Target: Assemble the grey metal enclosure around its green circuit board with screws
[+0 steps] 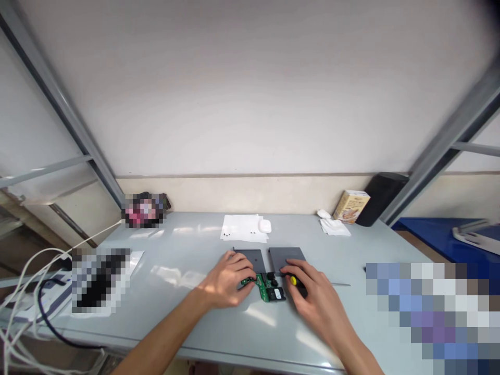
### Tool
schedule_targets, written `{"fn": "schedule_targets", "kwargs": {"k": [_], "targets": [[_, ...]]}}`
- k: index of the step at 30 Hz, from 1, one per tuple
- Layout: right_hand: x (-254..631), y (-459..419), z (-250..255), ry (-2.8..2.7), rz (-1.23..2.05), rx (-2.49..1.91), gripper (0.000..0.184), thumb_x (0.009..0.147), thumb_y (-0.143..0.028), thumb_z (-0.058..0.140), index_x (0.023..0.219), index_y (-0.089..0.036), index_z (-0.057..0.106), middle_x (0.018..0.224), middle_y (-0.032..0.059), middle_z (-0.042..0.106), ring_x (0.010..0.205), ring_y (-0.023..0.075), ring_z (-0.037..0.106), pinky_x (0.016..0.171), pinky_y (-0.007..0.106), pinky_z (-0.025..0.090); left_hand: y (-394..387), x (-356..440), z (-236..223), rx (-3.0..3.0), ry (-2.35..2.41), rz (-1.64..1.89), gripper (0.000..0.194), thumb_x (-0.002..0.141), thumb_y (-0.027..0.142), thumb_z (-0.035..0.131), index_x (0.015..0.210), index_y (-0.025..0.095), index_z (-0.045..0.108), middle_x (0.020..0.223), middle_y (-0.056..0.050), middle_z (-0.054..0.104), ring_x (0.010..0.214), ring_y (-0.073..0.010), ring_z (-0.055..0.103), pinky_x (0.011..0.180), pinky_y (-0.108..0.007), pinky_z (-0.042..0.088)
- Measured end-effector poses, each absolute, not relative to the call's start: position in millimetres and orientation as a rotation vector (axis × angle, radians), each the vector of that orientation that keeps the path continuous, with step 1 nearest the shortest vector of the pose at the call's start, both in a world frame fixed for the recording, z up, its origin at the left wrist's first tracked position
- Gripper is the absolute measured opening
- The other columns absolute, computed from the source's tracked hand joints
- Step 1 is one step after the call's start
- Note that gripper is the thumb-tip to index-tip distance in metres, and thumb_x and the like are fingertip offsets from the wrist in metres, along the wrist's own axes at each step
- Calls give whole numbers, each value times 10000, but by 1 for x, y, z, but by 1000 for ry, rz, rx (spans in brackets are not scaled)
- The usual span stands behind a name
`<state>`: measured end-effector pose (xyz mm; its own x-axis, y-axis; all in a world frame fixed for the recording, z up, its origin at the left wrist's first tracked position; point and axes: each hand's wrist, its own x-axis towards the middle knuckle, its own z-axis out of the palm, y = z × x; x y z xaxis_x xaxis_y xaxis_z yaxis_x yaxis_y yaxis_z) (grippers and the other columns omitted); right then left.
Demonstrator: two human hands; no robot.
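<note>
Green circuit board (264, 292), studded with blocky black parts (277, 294), is held in front of two flat grey plates (287, 253), its edge pinched by the left grip (233, 281); the right grip (315, 297) is clamped on a thin-shafted, yellow-ended screwdriver (294, 280).

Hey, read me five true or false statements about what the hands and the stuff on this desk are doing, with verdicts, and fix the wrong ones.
1. The left hand touches the green circuit board. True.
2. The right hand holds a screwdriver. True.
3. The screwdriver's shaft points toward the left hand. False: it points away from it.
4. Small dark pieces lie on the white paper. True.
5. The white paper lies between the two hands. False: it lies beyond them.
</note>
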<state>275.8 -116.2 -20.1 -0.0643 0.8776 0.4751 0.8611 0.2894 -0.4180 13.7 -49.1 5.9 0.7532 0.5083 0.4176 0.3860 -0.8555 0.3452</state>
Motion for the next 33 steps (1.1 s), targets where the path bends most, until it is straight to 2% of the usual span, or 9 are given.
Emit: {"fn": "schedule_targets", "kwargs": {"k": [14,33], "targets": [[276,-117,-20,-1891,69,-1568,223,984,-300,527,1067,-291,734,1249,56,726,1056,257,724,872,413,547,-48,14,5,2728,676,783,135,1000,212,569,1000,206,703,994,-46,743,988,-211,628,888,-392,435],[276,-117,-18,-1906,54,-1568,212,963,-266,546,1071,-295,726,1265,55,730,1054,256,731,872,410,550,-46,13,3,2729,684,746,189,1052,205,504,1026,209,691,1026,-49,744,1004,-205,617,909,-389,418]]}}
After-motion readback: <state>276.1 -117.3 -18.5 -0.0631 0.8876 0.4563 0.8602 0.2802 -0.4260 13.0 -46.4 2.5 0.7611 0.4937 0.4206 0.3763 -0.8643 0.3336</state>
